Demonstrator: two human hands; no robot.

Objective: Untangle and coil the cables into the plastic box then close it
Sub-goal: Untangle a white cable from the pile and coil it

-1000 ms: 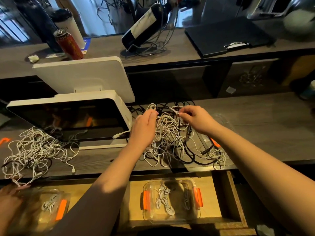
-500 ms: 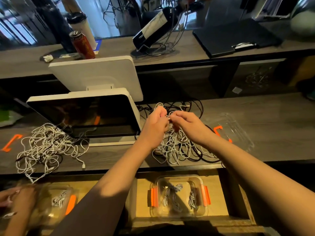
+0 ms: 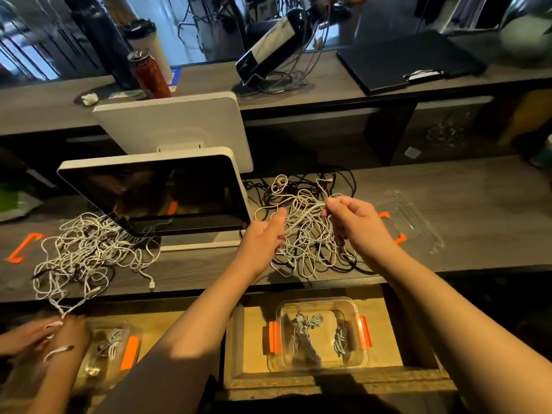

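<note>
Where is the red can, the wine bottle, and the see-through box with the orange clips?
red can [image 3: 150, 74], head view, on the middle of its side.
wine bottle [image 3: 273, 40], head view, on its white label.
plastic box [image 3: 357, 306], head view, on its right rim, in the open drawer.

**Bare arms, no sleeves in view**

Two forearms reach forward from the bottom edge of the head view, both bare from the frame edge to the wrist. No sleeve, cuff, watch, bracelet or ring shows on either. The left hand [image 3: 263, 237] and the right hand [image 3: 355, 225] are ungloved, with short nails where the fingertips can be seen. Warm light falls across both arms, and the left forearm is partly in shadow near the lower edge.
</note>
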